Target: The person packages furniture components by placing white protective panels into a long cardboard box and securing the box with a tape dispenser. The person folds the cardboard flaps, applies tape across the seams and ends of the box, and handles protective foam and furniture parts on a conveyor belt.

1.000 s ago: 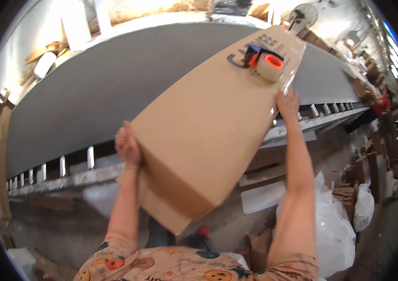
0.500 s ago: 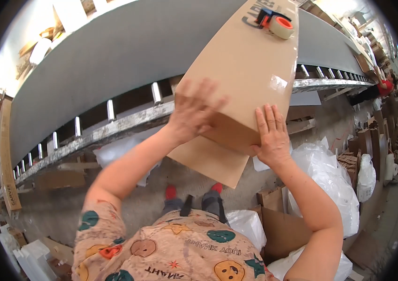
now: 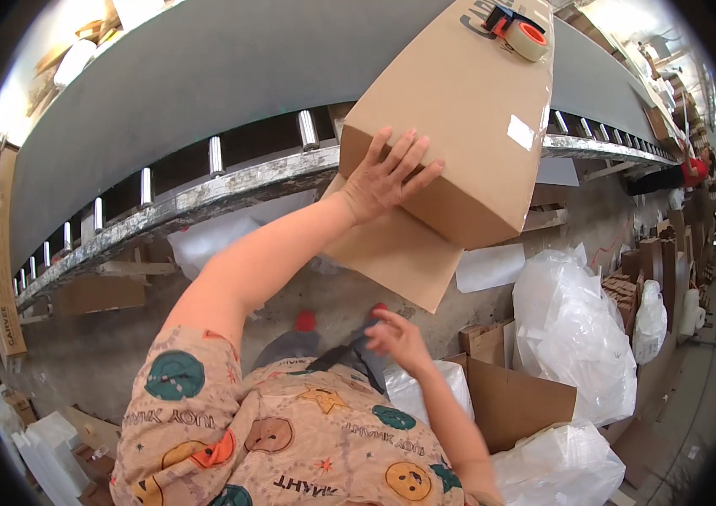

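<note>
A long brown cardboard box (image 3: 467,110) lies across the conveyor's roller edge and juts out toward me, one flap (image 3: 400,257) hanging below its near end. My left hand (image 3: 387,173) is spread flat against the box's near left side, fingers apart. A tape dispenser with an orange roll (image 3: 520,27) rests on the box's far end. My right hand (image 3: 398,337) is down by my waist, fingers loosely curled and holding nothing, clear of the box.
The grey conveyor belt (image 3: 206,76) with metal rollers (image 3: 214,156) runs across the view. Clear plastic bags (image 3: 577,329) and open cardboard cartons (image 3: 509,396) crowd the floor to my right. A person in red (image 3: 691,171) stands far right along the line.
My right hand has come off the box and dropped to my waist. My left hand has slid to the box's near left side. The box sits further onto the conveyor.
</note>
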A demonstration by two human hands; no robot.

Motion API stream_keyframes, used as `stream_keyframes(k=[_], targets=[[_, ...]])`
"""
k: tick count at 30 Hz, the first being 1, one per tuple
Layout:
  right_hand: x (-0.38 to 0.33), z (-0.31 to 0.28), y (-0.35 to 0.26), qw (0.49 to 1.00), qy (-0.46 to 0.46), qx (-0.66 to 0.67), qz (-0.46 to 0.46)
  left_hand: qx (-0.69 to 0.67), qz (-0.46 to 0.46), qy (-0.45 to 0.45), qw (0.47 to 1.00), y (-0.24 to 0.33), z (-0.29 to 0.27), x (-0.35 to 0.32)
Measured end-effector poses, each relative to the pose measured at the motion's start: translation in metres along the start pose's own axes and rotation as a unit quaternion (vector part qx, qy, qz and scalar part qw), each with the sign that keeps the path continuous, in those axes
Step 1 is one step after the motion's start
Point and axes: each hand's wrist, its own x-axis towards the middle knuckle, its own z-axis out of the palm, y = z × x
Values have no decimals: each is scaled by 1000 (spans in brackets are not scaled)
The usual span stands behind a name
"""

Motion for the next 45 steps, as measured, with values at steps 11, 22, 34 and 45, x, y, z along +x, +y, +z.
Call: stream_keyframes(k=[11,22,34,45], targets=[[38,-14,-128,959,92,262,-58,-56,110,-140,982,-42,-31,20],[27,-48,-232,991,-117,-63,-3,-158,192,-165,954,-91,-32,47],[358,-209,-499,559,386,-656,-330,-216,200,-181,939,-90,-41,35],[184,-157,-407,917,216,-324,90,-253,208,-224,918,-106,-50,29]])
